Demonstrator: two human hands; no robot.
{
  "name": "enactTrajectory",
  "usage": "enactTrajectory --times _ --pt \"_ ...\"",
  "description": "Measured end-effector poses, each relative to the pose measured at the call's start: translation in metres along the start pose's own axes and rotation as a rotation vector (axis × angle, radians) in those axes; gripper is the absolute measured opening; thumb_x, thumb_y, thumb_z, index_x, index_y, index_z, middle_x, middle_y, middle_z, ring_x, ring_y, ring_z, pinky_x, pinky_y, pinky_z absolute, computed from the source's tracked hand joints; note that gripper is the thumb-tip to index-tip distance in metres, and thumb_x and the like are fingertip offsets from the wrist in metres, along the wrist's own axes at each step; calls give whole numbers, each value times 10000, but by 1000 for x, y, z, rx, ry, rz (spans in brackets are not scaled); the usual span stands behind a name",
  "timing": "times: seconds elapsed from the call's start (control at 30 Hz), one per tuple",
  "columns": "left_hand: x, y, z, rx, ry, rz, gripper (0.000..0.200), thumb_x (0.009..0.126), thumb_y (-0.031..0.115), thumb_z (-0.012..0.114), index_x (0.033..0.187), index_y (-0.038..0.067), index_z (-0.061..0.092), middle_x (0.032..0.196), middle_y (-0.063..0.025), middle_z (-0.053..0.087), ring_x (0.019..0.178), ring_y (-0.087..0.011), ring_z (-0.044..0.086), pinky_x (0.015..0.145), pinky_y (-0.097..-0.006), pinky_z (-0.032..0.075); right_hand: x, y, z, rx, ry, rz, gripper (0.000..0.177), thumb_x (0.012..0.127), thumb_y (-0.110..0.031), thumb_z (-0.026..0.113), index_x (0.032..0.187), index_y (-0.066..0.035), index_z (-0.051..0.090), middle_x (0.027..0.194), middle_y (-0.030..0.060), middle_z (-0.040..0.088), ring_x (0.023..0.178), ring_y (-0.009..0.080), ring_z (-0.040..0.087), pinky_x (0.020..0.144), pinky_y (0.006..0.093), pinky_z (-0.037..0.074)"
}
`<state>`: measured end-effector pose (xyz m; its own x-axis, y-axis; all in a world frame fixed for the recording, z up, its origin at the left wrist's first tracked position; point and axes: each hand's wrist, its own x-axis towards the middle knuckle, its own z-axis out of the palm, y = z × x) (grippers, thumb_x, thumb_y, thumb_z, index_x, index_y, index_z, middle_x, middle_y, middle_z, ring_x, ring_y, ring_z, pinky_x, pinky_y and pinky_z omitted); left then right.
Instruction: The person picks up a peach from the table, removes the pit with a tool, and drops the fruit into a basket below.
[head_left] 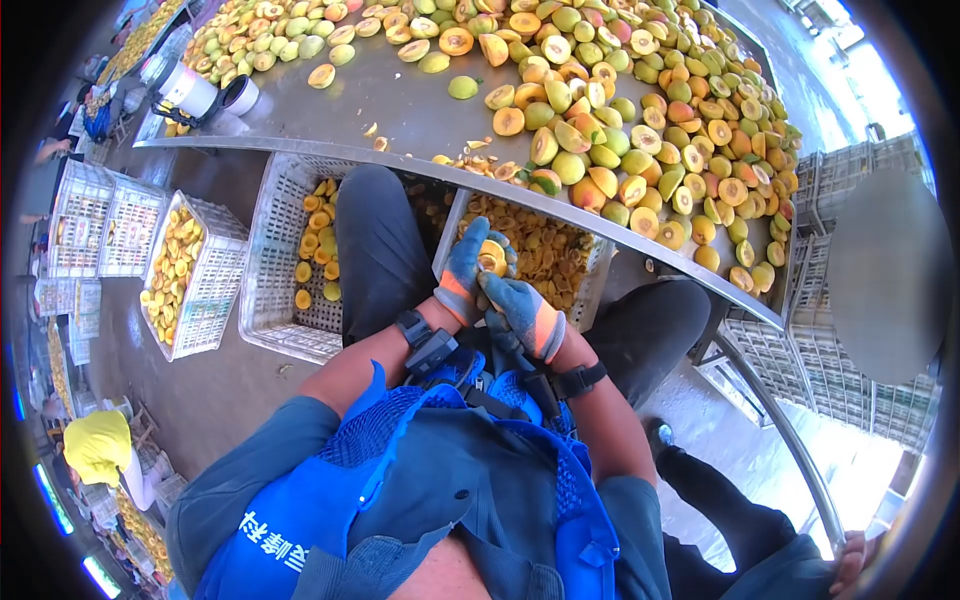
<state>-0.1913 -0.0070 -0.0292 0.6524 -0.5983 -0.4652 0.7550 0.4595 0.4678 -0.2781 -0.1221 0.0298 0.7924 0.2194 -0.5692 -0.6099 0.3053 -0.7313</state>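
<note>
Both my hands wear blue gloves with orange cuffs and meet above a crate point(596, 270) of peach scraps, between my knees. My left hand point(462, 268) is closed round a yellow peach half point(492, 258), its cut face turned up. Against the lower edge of that half, my right hand point(524, 308) is closed, thumb toward the fruit. Whatever its fingers hold is hidden. Just beyond is the metal table point(400, 110), heaped with halved peaches point(570, 135) in green, yellow and red skins.
Left of my knee stands a white crate point(262, 285) with peeled-looking yellow halves. Another filled crate point(215, 280) is further left. A white cylindrical container point(188, 88) sits on the table. Stacked crates point(850, 330) and a person's hand point(850, 562) are at right.
</note>
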Motion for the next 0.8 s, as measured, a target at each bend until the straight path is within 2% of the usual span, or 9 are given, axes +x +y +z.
enactTrajectory --times 0.07,0.17,0.27,0.37,0.5,0.6,0.67,0.73,0.8 --pt "-11 5 7 -16 -40 -10 474 1017 532 538 937 74 627 830 -131 661 751 -232 651 668 -353 551 -6 -2 -1 62 -45 23 412 1070 -443 490 942 -71 611 618 -48 494 423 63 400 389 215 313" --pt "-11 9 0 312 -180 101 479 1018 529 538 924 69 631 845 -135 666 768 -219 656 677 -352 553 -6 5 -21 426 -296 174 467 1057 -473 502 934 -50 658 668 -31 566 521 77 483 474 232 376" --pt "-17 13 9 350 -152 128 485 1022 521 535 928 57 638 827 -129 667 750 -208 660 675 -341 555 -5 11 -24 598 -426 205 455 1056 -469 512 951 -54 666 675 -39 558 554 66 463 499 247 369" --pt "-5 8 4 254 -48 84 489 1025 513 536 939 45 651 783 -123 674 684 -209 667 630 -329 559 -8 1 -3 31 -25 -14 450 1056 -467 515 967 -53 668 682 -45 547 584 60 449 521 260 363" --pt "5 6 9 369 137 122 484 1018 495 565 935 29 666 749 -112 683 628 -210 672 585 -323 564 -6 3 -9 -102 84 -52 472 1059 -500 490 934 -81 668 616 -61 506 484 44 407 446 230 302" --pt "8 3 -2 518 162 227 444 1013 446 610 946 13 676 755 -99 686 659 -195 678 614 -321 566 10 22 -20 -512 198 -240 477 1062 -443 498 965 -12 677 684 8 590 624 122 543 571 324 462" --pt "18 -3 -13 465 175 216 385 1041 370 589 902 32 713 762 -73 703 654 -160 663 619 -298 541 9 16 -17 -622 251 -185 445 1052 -401 506 974 -4 690 732 104 664 726 262 654 707 412 525" --pt "17 -5 -19 565 229 251 357 1020 344 635 911 14 717 776 -73 705 681 -150 675 618 -288 537 35 53 -35 -940 258 -597 410 1037 -383 512 1005 -19 700 824 209 707 820 399 696 764 464 537" --pt "13 -6 -16 571 260 219 338 1003 343 665 912 21 712 765 -63 694 667 -144 658 603 -289 525 20 29 -25 -934 179 -293 379 1031 -363 506 1094 -31 678 969 257 714 896 468 676 780 489 542"
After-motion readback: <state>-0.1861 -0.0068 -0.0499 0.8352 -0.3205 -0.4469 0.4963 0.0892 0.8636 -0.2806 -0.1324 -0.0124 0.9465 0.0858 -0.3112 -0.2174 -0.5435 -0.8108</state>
